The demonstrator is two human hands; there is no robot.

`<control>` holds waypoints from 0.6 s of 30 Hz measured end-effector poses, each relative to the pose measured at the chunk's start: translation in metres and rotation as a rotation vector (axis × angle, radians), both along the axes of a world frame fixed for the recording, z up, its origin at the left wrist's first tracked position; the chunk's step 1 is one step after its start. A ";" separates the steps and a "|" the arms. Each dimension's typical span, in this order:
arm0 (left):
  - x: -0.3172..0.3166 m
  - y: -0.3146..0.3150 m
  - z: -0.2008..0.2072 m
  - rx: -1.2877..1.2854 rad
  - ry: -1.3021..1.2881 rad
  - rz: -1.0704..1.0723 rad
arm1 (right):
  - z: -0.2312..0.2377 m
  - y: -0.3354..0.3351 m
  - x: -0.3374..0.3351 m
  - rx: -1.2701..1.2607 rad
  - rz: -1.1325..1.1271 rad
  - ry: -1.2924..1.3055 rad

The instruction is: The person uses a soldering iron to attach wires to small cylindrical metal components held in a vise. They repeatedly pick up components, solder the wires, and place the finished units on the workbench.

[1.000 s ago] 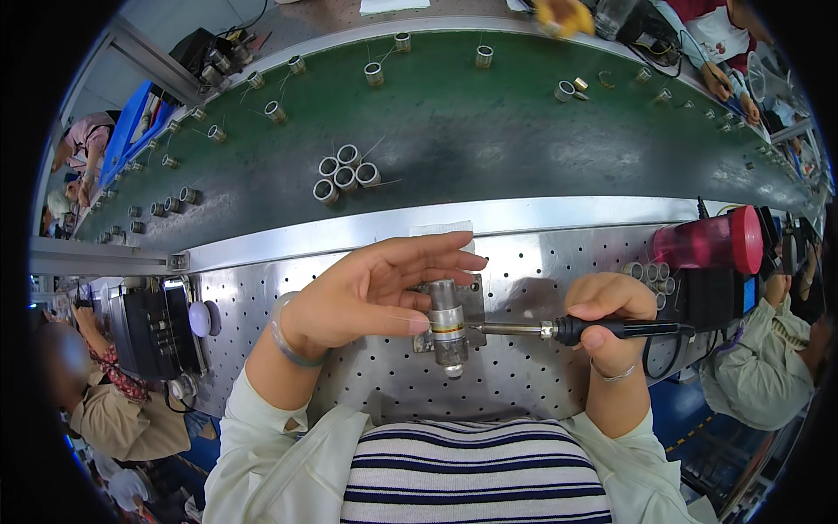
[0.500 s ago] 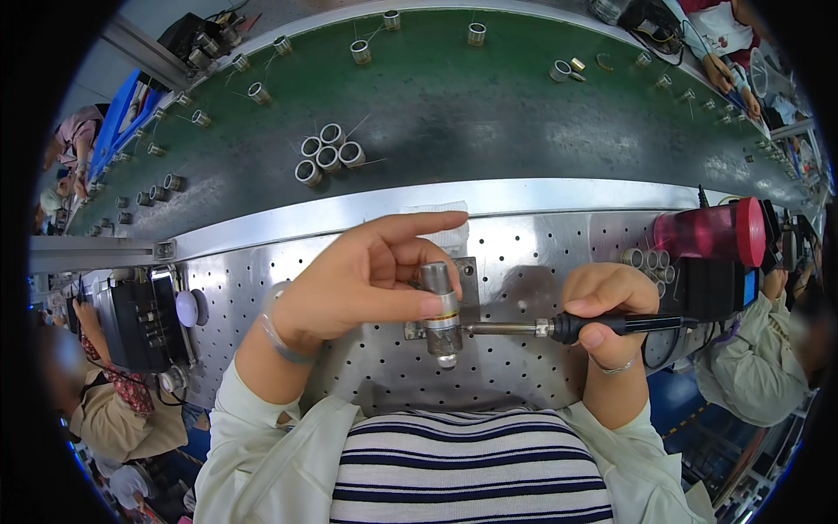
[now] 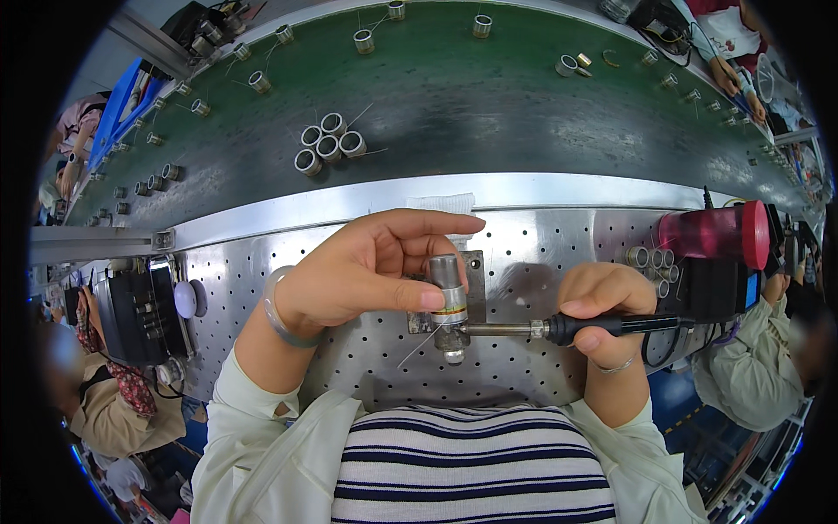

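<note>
My left hand (image 3: 353, 275) pinches a metal cylinder (image 3: 450, 304) between thumb and curled fingers, its index finger stretched out above. The cylinder is silver with a thin yellowish band and a rounded lower end, and thin wires stick out at its lower left. Behind it lies a dark metal fixture plate (image 3: 474, 284); how the two join is hidden. In my right hand (image 3: 608, 301) is a soldering iron (image 3: 628, 326) with a black handle, held level. Its tip meets the right side of the cylinder below the band.
Several metal rings (image 3: 329, 147) with wire ends stand clustered on the green belt (image 3: 489, 113). More rings (image 3: 655, 262) lie at the right, by a pink jar (image 3: 711, 236) and a black box with a screen (image 3: 716, 288). Perforated metal worktop (image 3: 367, 375) lies beneath. Other people sit at both sides.
The cylinder has turned slightly in my left hand, and thin wires now show at its lower left. The iron's tip has stayed against it. Both hands have barely shifted.
</note>
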State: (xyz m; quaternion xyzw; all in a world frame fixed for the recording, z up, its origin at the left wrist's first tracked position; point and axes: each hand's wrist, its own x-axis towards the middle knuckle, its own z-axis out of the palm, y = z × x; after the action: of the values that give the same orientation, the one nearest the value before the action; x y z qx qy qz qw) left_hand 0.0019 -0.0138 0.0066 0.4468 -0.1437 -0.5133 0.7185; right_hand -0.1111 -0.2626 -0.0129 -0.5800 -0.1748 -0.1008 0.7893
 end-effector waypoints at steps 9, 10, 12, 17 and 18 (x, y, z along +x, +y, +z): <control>0.001 0.000 -0.004 0.033 -0.040 0.025 | 0.001 0.005 -0.002 0.034 -0.073 0.047; 0.001 0.000 -0.004 0.032 -0.041 0.025 | 0.002 0.007 -0.003 0.046 -0.101 0.050; 0.001 -0.001 -0.004 0.028 -0.032 0.031 | 0.003 0.007 -0.004 0.063 -0.160 0.094; 0.001 -0.001 -0.005 0.031 -0.034 0.033 | 0.002 0.002 -0.005 0.070 -0.147 0.097; 0.001 -0.001 -0.004 0.035 -0.035 0.034 | 0.002 0.002 -0.005 0.067 -0.151 0.092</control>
State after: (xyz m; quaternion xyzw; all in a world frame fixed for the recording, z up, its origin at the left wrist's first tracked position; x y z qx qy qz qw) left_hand 0.0026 -0.0152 0.0029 0.4707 -0.1398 -0.4954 0.7166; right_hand -0.1157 -0.2605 -0.0108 -0.5688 -0.0907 -0.1388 0.8056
